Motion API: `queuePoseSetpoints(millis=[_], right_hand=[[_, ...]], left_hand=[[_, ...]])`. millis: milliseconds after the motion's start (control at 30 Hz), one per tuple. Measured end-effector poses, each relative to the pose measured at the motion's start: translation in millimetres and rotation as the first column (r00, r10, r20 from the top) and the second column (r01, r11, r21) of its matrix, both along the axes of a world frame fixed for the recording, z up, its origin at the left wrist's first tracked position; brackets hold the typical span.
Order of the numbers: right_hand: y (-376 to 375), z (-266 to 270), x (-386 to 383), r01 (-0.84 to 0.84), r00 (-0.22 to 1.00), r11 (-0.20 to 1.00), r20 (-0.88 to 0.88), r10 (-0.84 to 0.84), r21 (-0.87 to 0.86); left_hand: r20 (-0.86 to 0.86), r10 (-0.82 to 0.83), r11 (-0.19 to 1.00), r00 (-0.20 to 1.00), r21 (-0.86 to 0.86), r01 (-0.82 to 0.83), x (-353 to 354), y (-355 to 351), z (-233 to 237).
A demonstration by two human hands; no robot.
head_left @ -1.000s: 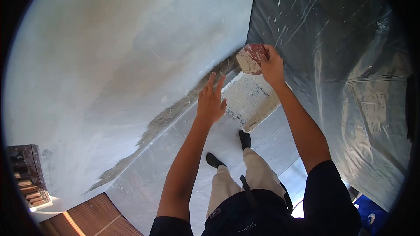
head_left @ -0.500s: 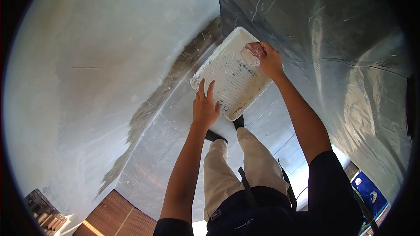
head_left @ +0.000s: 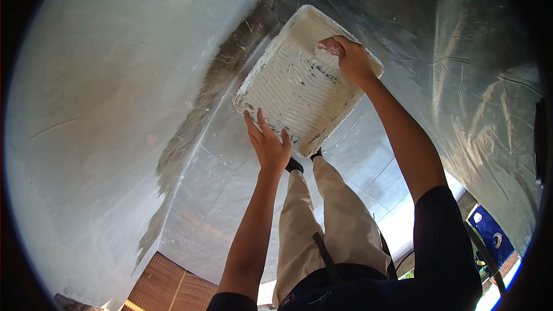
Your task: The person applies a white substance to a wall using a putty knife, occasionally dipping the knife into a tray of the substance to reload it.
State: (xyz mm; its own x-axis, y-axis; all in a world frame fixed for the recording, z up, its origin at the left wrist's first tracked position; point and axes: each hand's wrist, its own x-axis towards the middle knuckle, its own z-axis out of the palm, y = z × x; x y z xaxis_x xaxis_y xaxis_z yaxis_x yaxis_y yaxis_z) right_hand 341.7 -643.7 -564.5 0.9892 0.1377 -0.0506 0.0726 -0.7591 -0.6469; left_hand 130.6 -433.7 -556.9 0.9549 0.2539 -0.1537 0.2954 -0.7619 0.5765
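Note:
A white paint tray (head_left: 288, 89) with a ridged slope, crusted with paint, is in front of me and overlaps my feet in this view. My right hand (head_left: 354, 62) is closed on a reddish-brown block-shaped paint applicator (head_left: 330, 50), its lower face smeared white, over the deep end of the tray. Whether it is a brush or a sponge I cannot tell. At the tray's near left corner is my left hand (head_left: 271, 143), its fingers spread and its fingertips right at the rim.
A pale wall (head_left: 115, 109) rises on the left, with a rough brown-grey unpainted strip (head_left: 190, 132) along its bottom. Grey sheeting (head_left: 461, 98) hangs on the right. Sheeting also covers the floor (head_left: 213, 178). Brown slatted flooring (head_left: 173, 279) lies behind, near my legs (head_left: 345, 213).
The tray now looks larger and reaches higher in the view. The applicator has shifted slightly left and up with my right hand. My left hand has moved a little lower, staying beside the tray corner.

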Motion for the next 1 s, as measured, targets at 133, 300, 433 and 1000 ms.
queuePoseSetpoints(millis=[133, 300, 433, 1000], right_hand=[[6.1, -1.3, -0.2, -0.040, 0.995, 0.999, 0.092, 0.042, -0.016], [3.9, -12.1, 2.1, -0.074, 0.989, 0.997, 0.127, 0.078, -0.033], [3.4, -19.4, 3.2, -0.091, 0.983, 0.996, 0.158, 0.093, -0.022], [2.6, -25.9, 28.7, -0.102, 0.995, 0.994, -0.027, 0.101, -0.029]], left_hand=[[0.013, 0.054, 0.998, 0.998, -0.037, -0.053, -3.0, -6.0, -11.5], [0.048, 0.146, 0.979, 0.988, -0.148, -0.138, -2.0, -11.4, -24.2], [0.084, 0.194, 0.972, 0.977, -0.154, -0.179, -0.6, -15.1, -28.9], [0.019, 0.328, 0.889, 0.945, -0.346, -0.301, -4.0, -22.8, -36.1]])
